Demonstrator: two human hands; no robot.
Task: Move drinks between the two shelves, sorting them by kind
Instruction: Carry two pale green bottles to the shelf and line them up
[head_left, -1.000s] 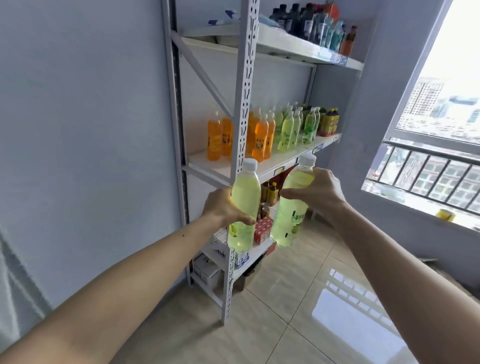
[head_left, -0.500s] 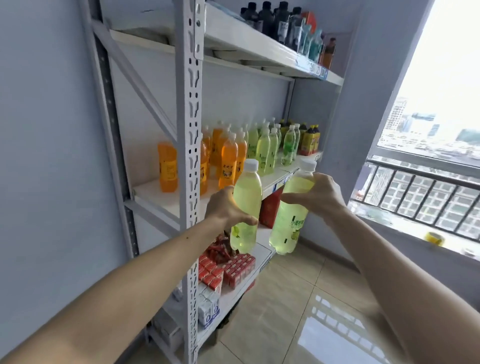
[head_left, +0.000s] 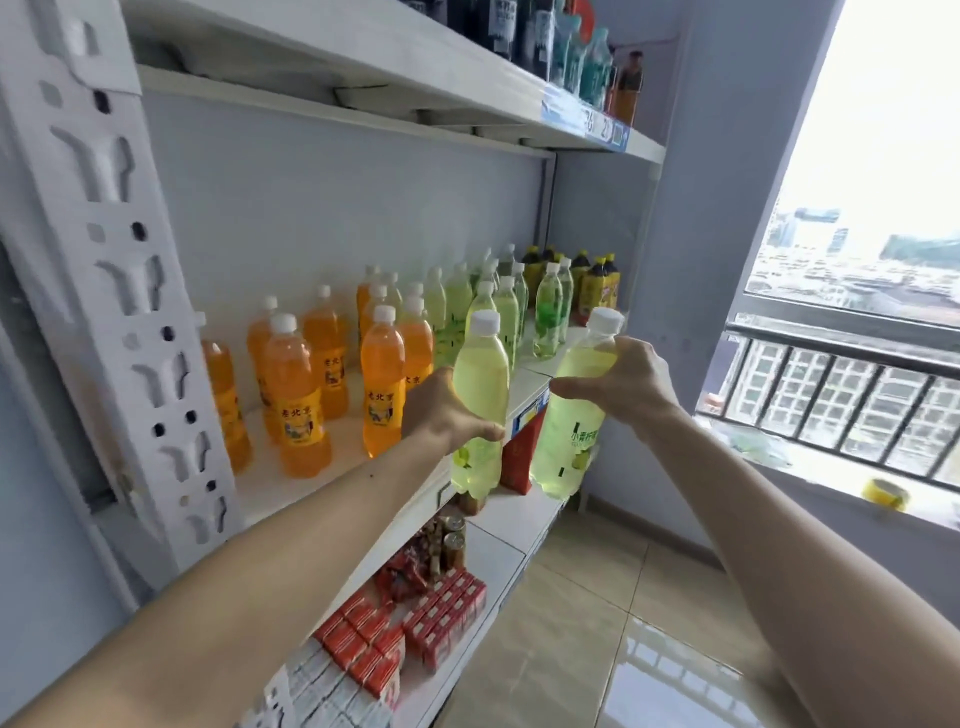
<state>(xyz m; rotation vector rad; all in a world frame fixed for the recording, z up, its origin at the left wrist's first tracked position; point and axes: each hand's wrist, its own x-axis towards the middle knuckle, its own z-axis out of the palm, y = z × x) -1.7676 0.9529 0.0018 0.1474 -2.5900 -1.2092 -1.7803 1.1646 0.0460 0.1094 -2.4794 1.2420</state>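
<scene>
In the head view our left hand (head_left: 447, 415) grips one lime-green bottle (head_left: 480, 400) and our right hand (head_left: 621, 382) another (head_left: 569, 431), both upright before the middle shelf (head_left: 332, 452). Top-shelf bottles (head_left: 550, 36) are cut off; our fingers hide behind the bottles.

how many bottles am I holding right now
2: one yellow-green lime drink bottle in the left hand, another in the right hand, both off the shelf.

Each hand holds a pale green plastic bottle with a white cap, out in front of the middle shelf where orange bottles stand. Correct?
Nearly. The head view shows the left hand and right hand each holding a pale yellow-green, white-capped plastic bottle; however, the middle shelf holds orange bottles and green ones.
</scene>
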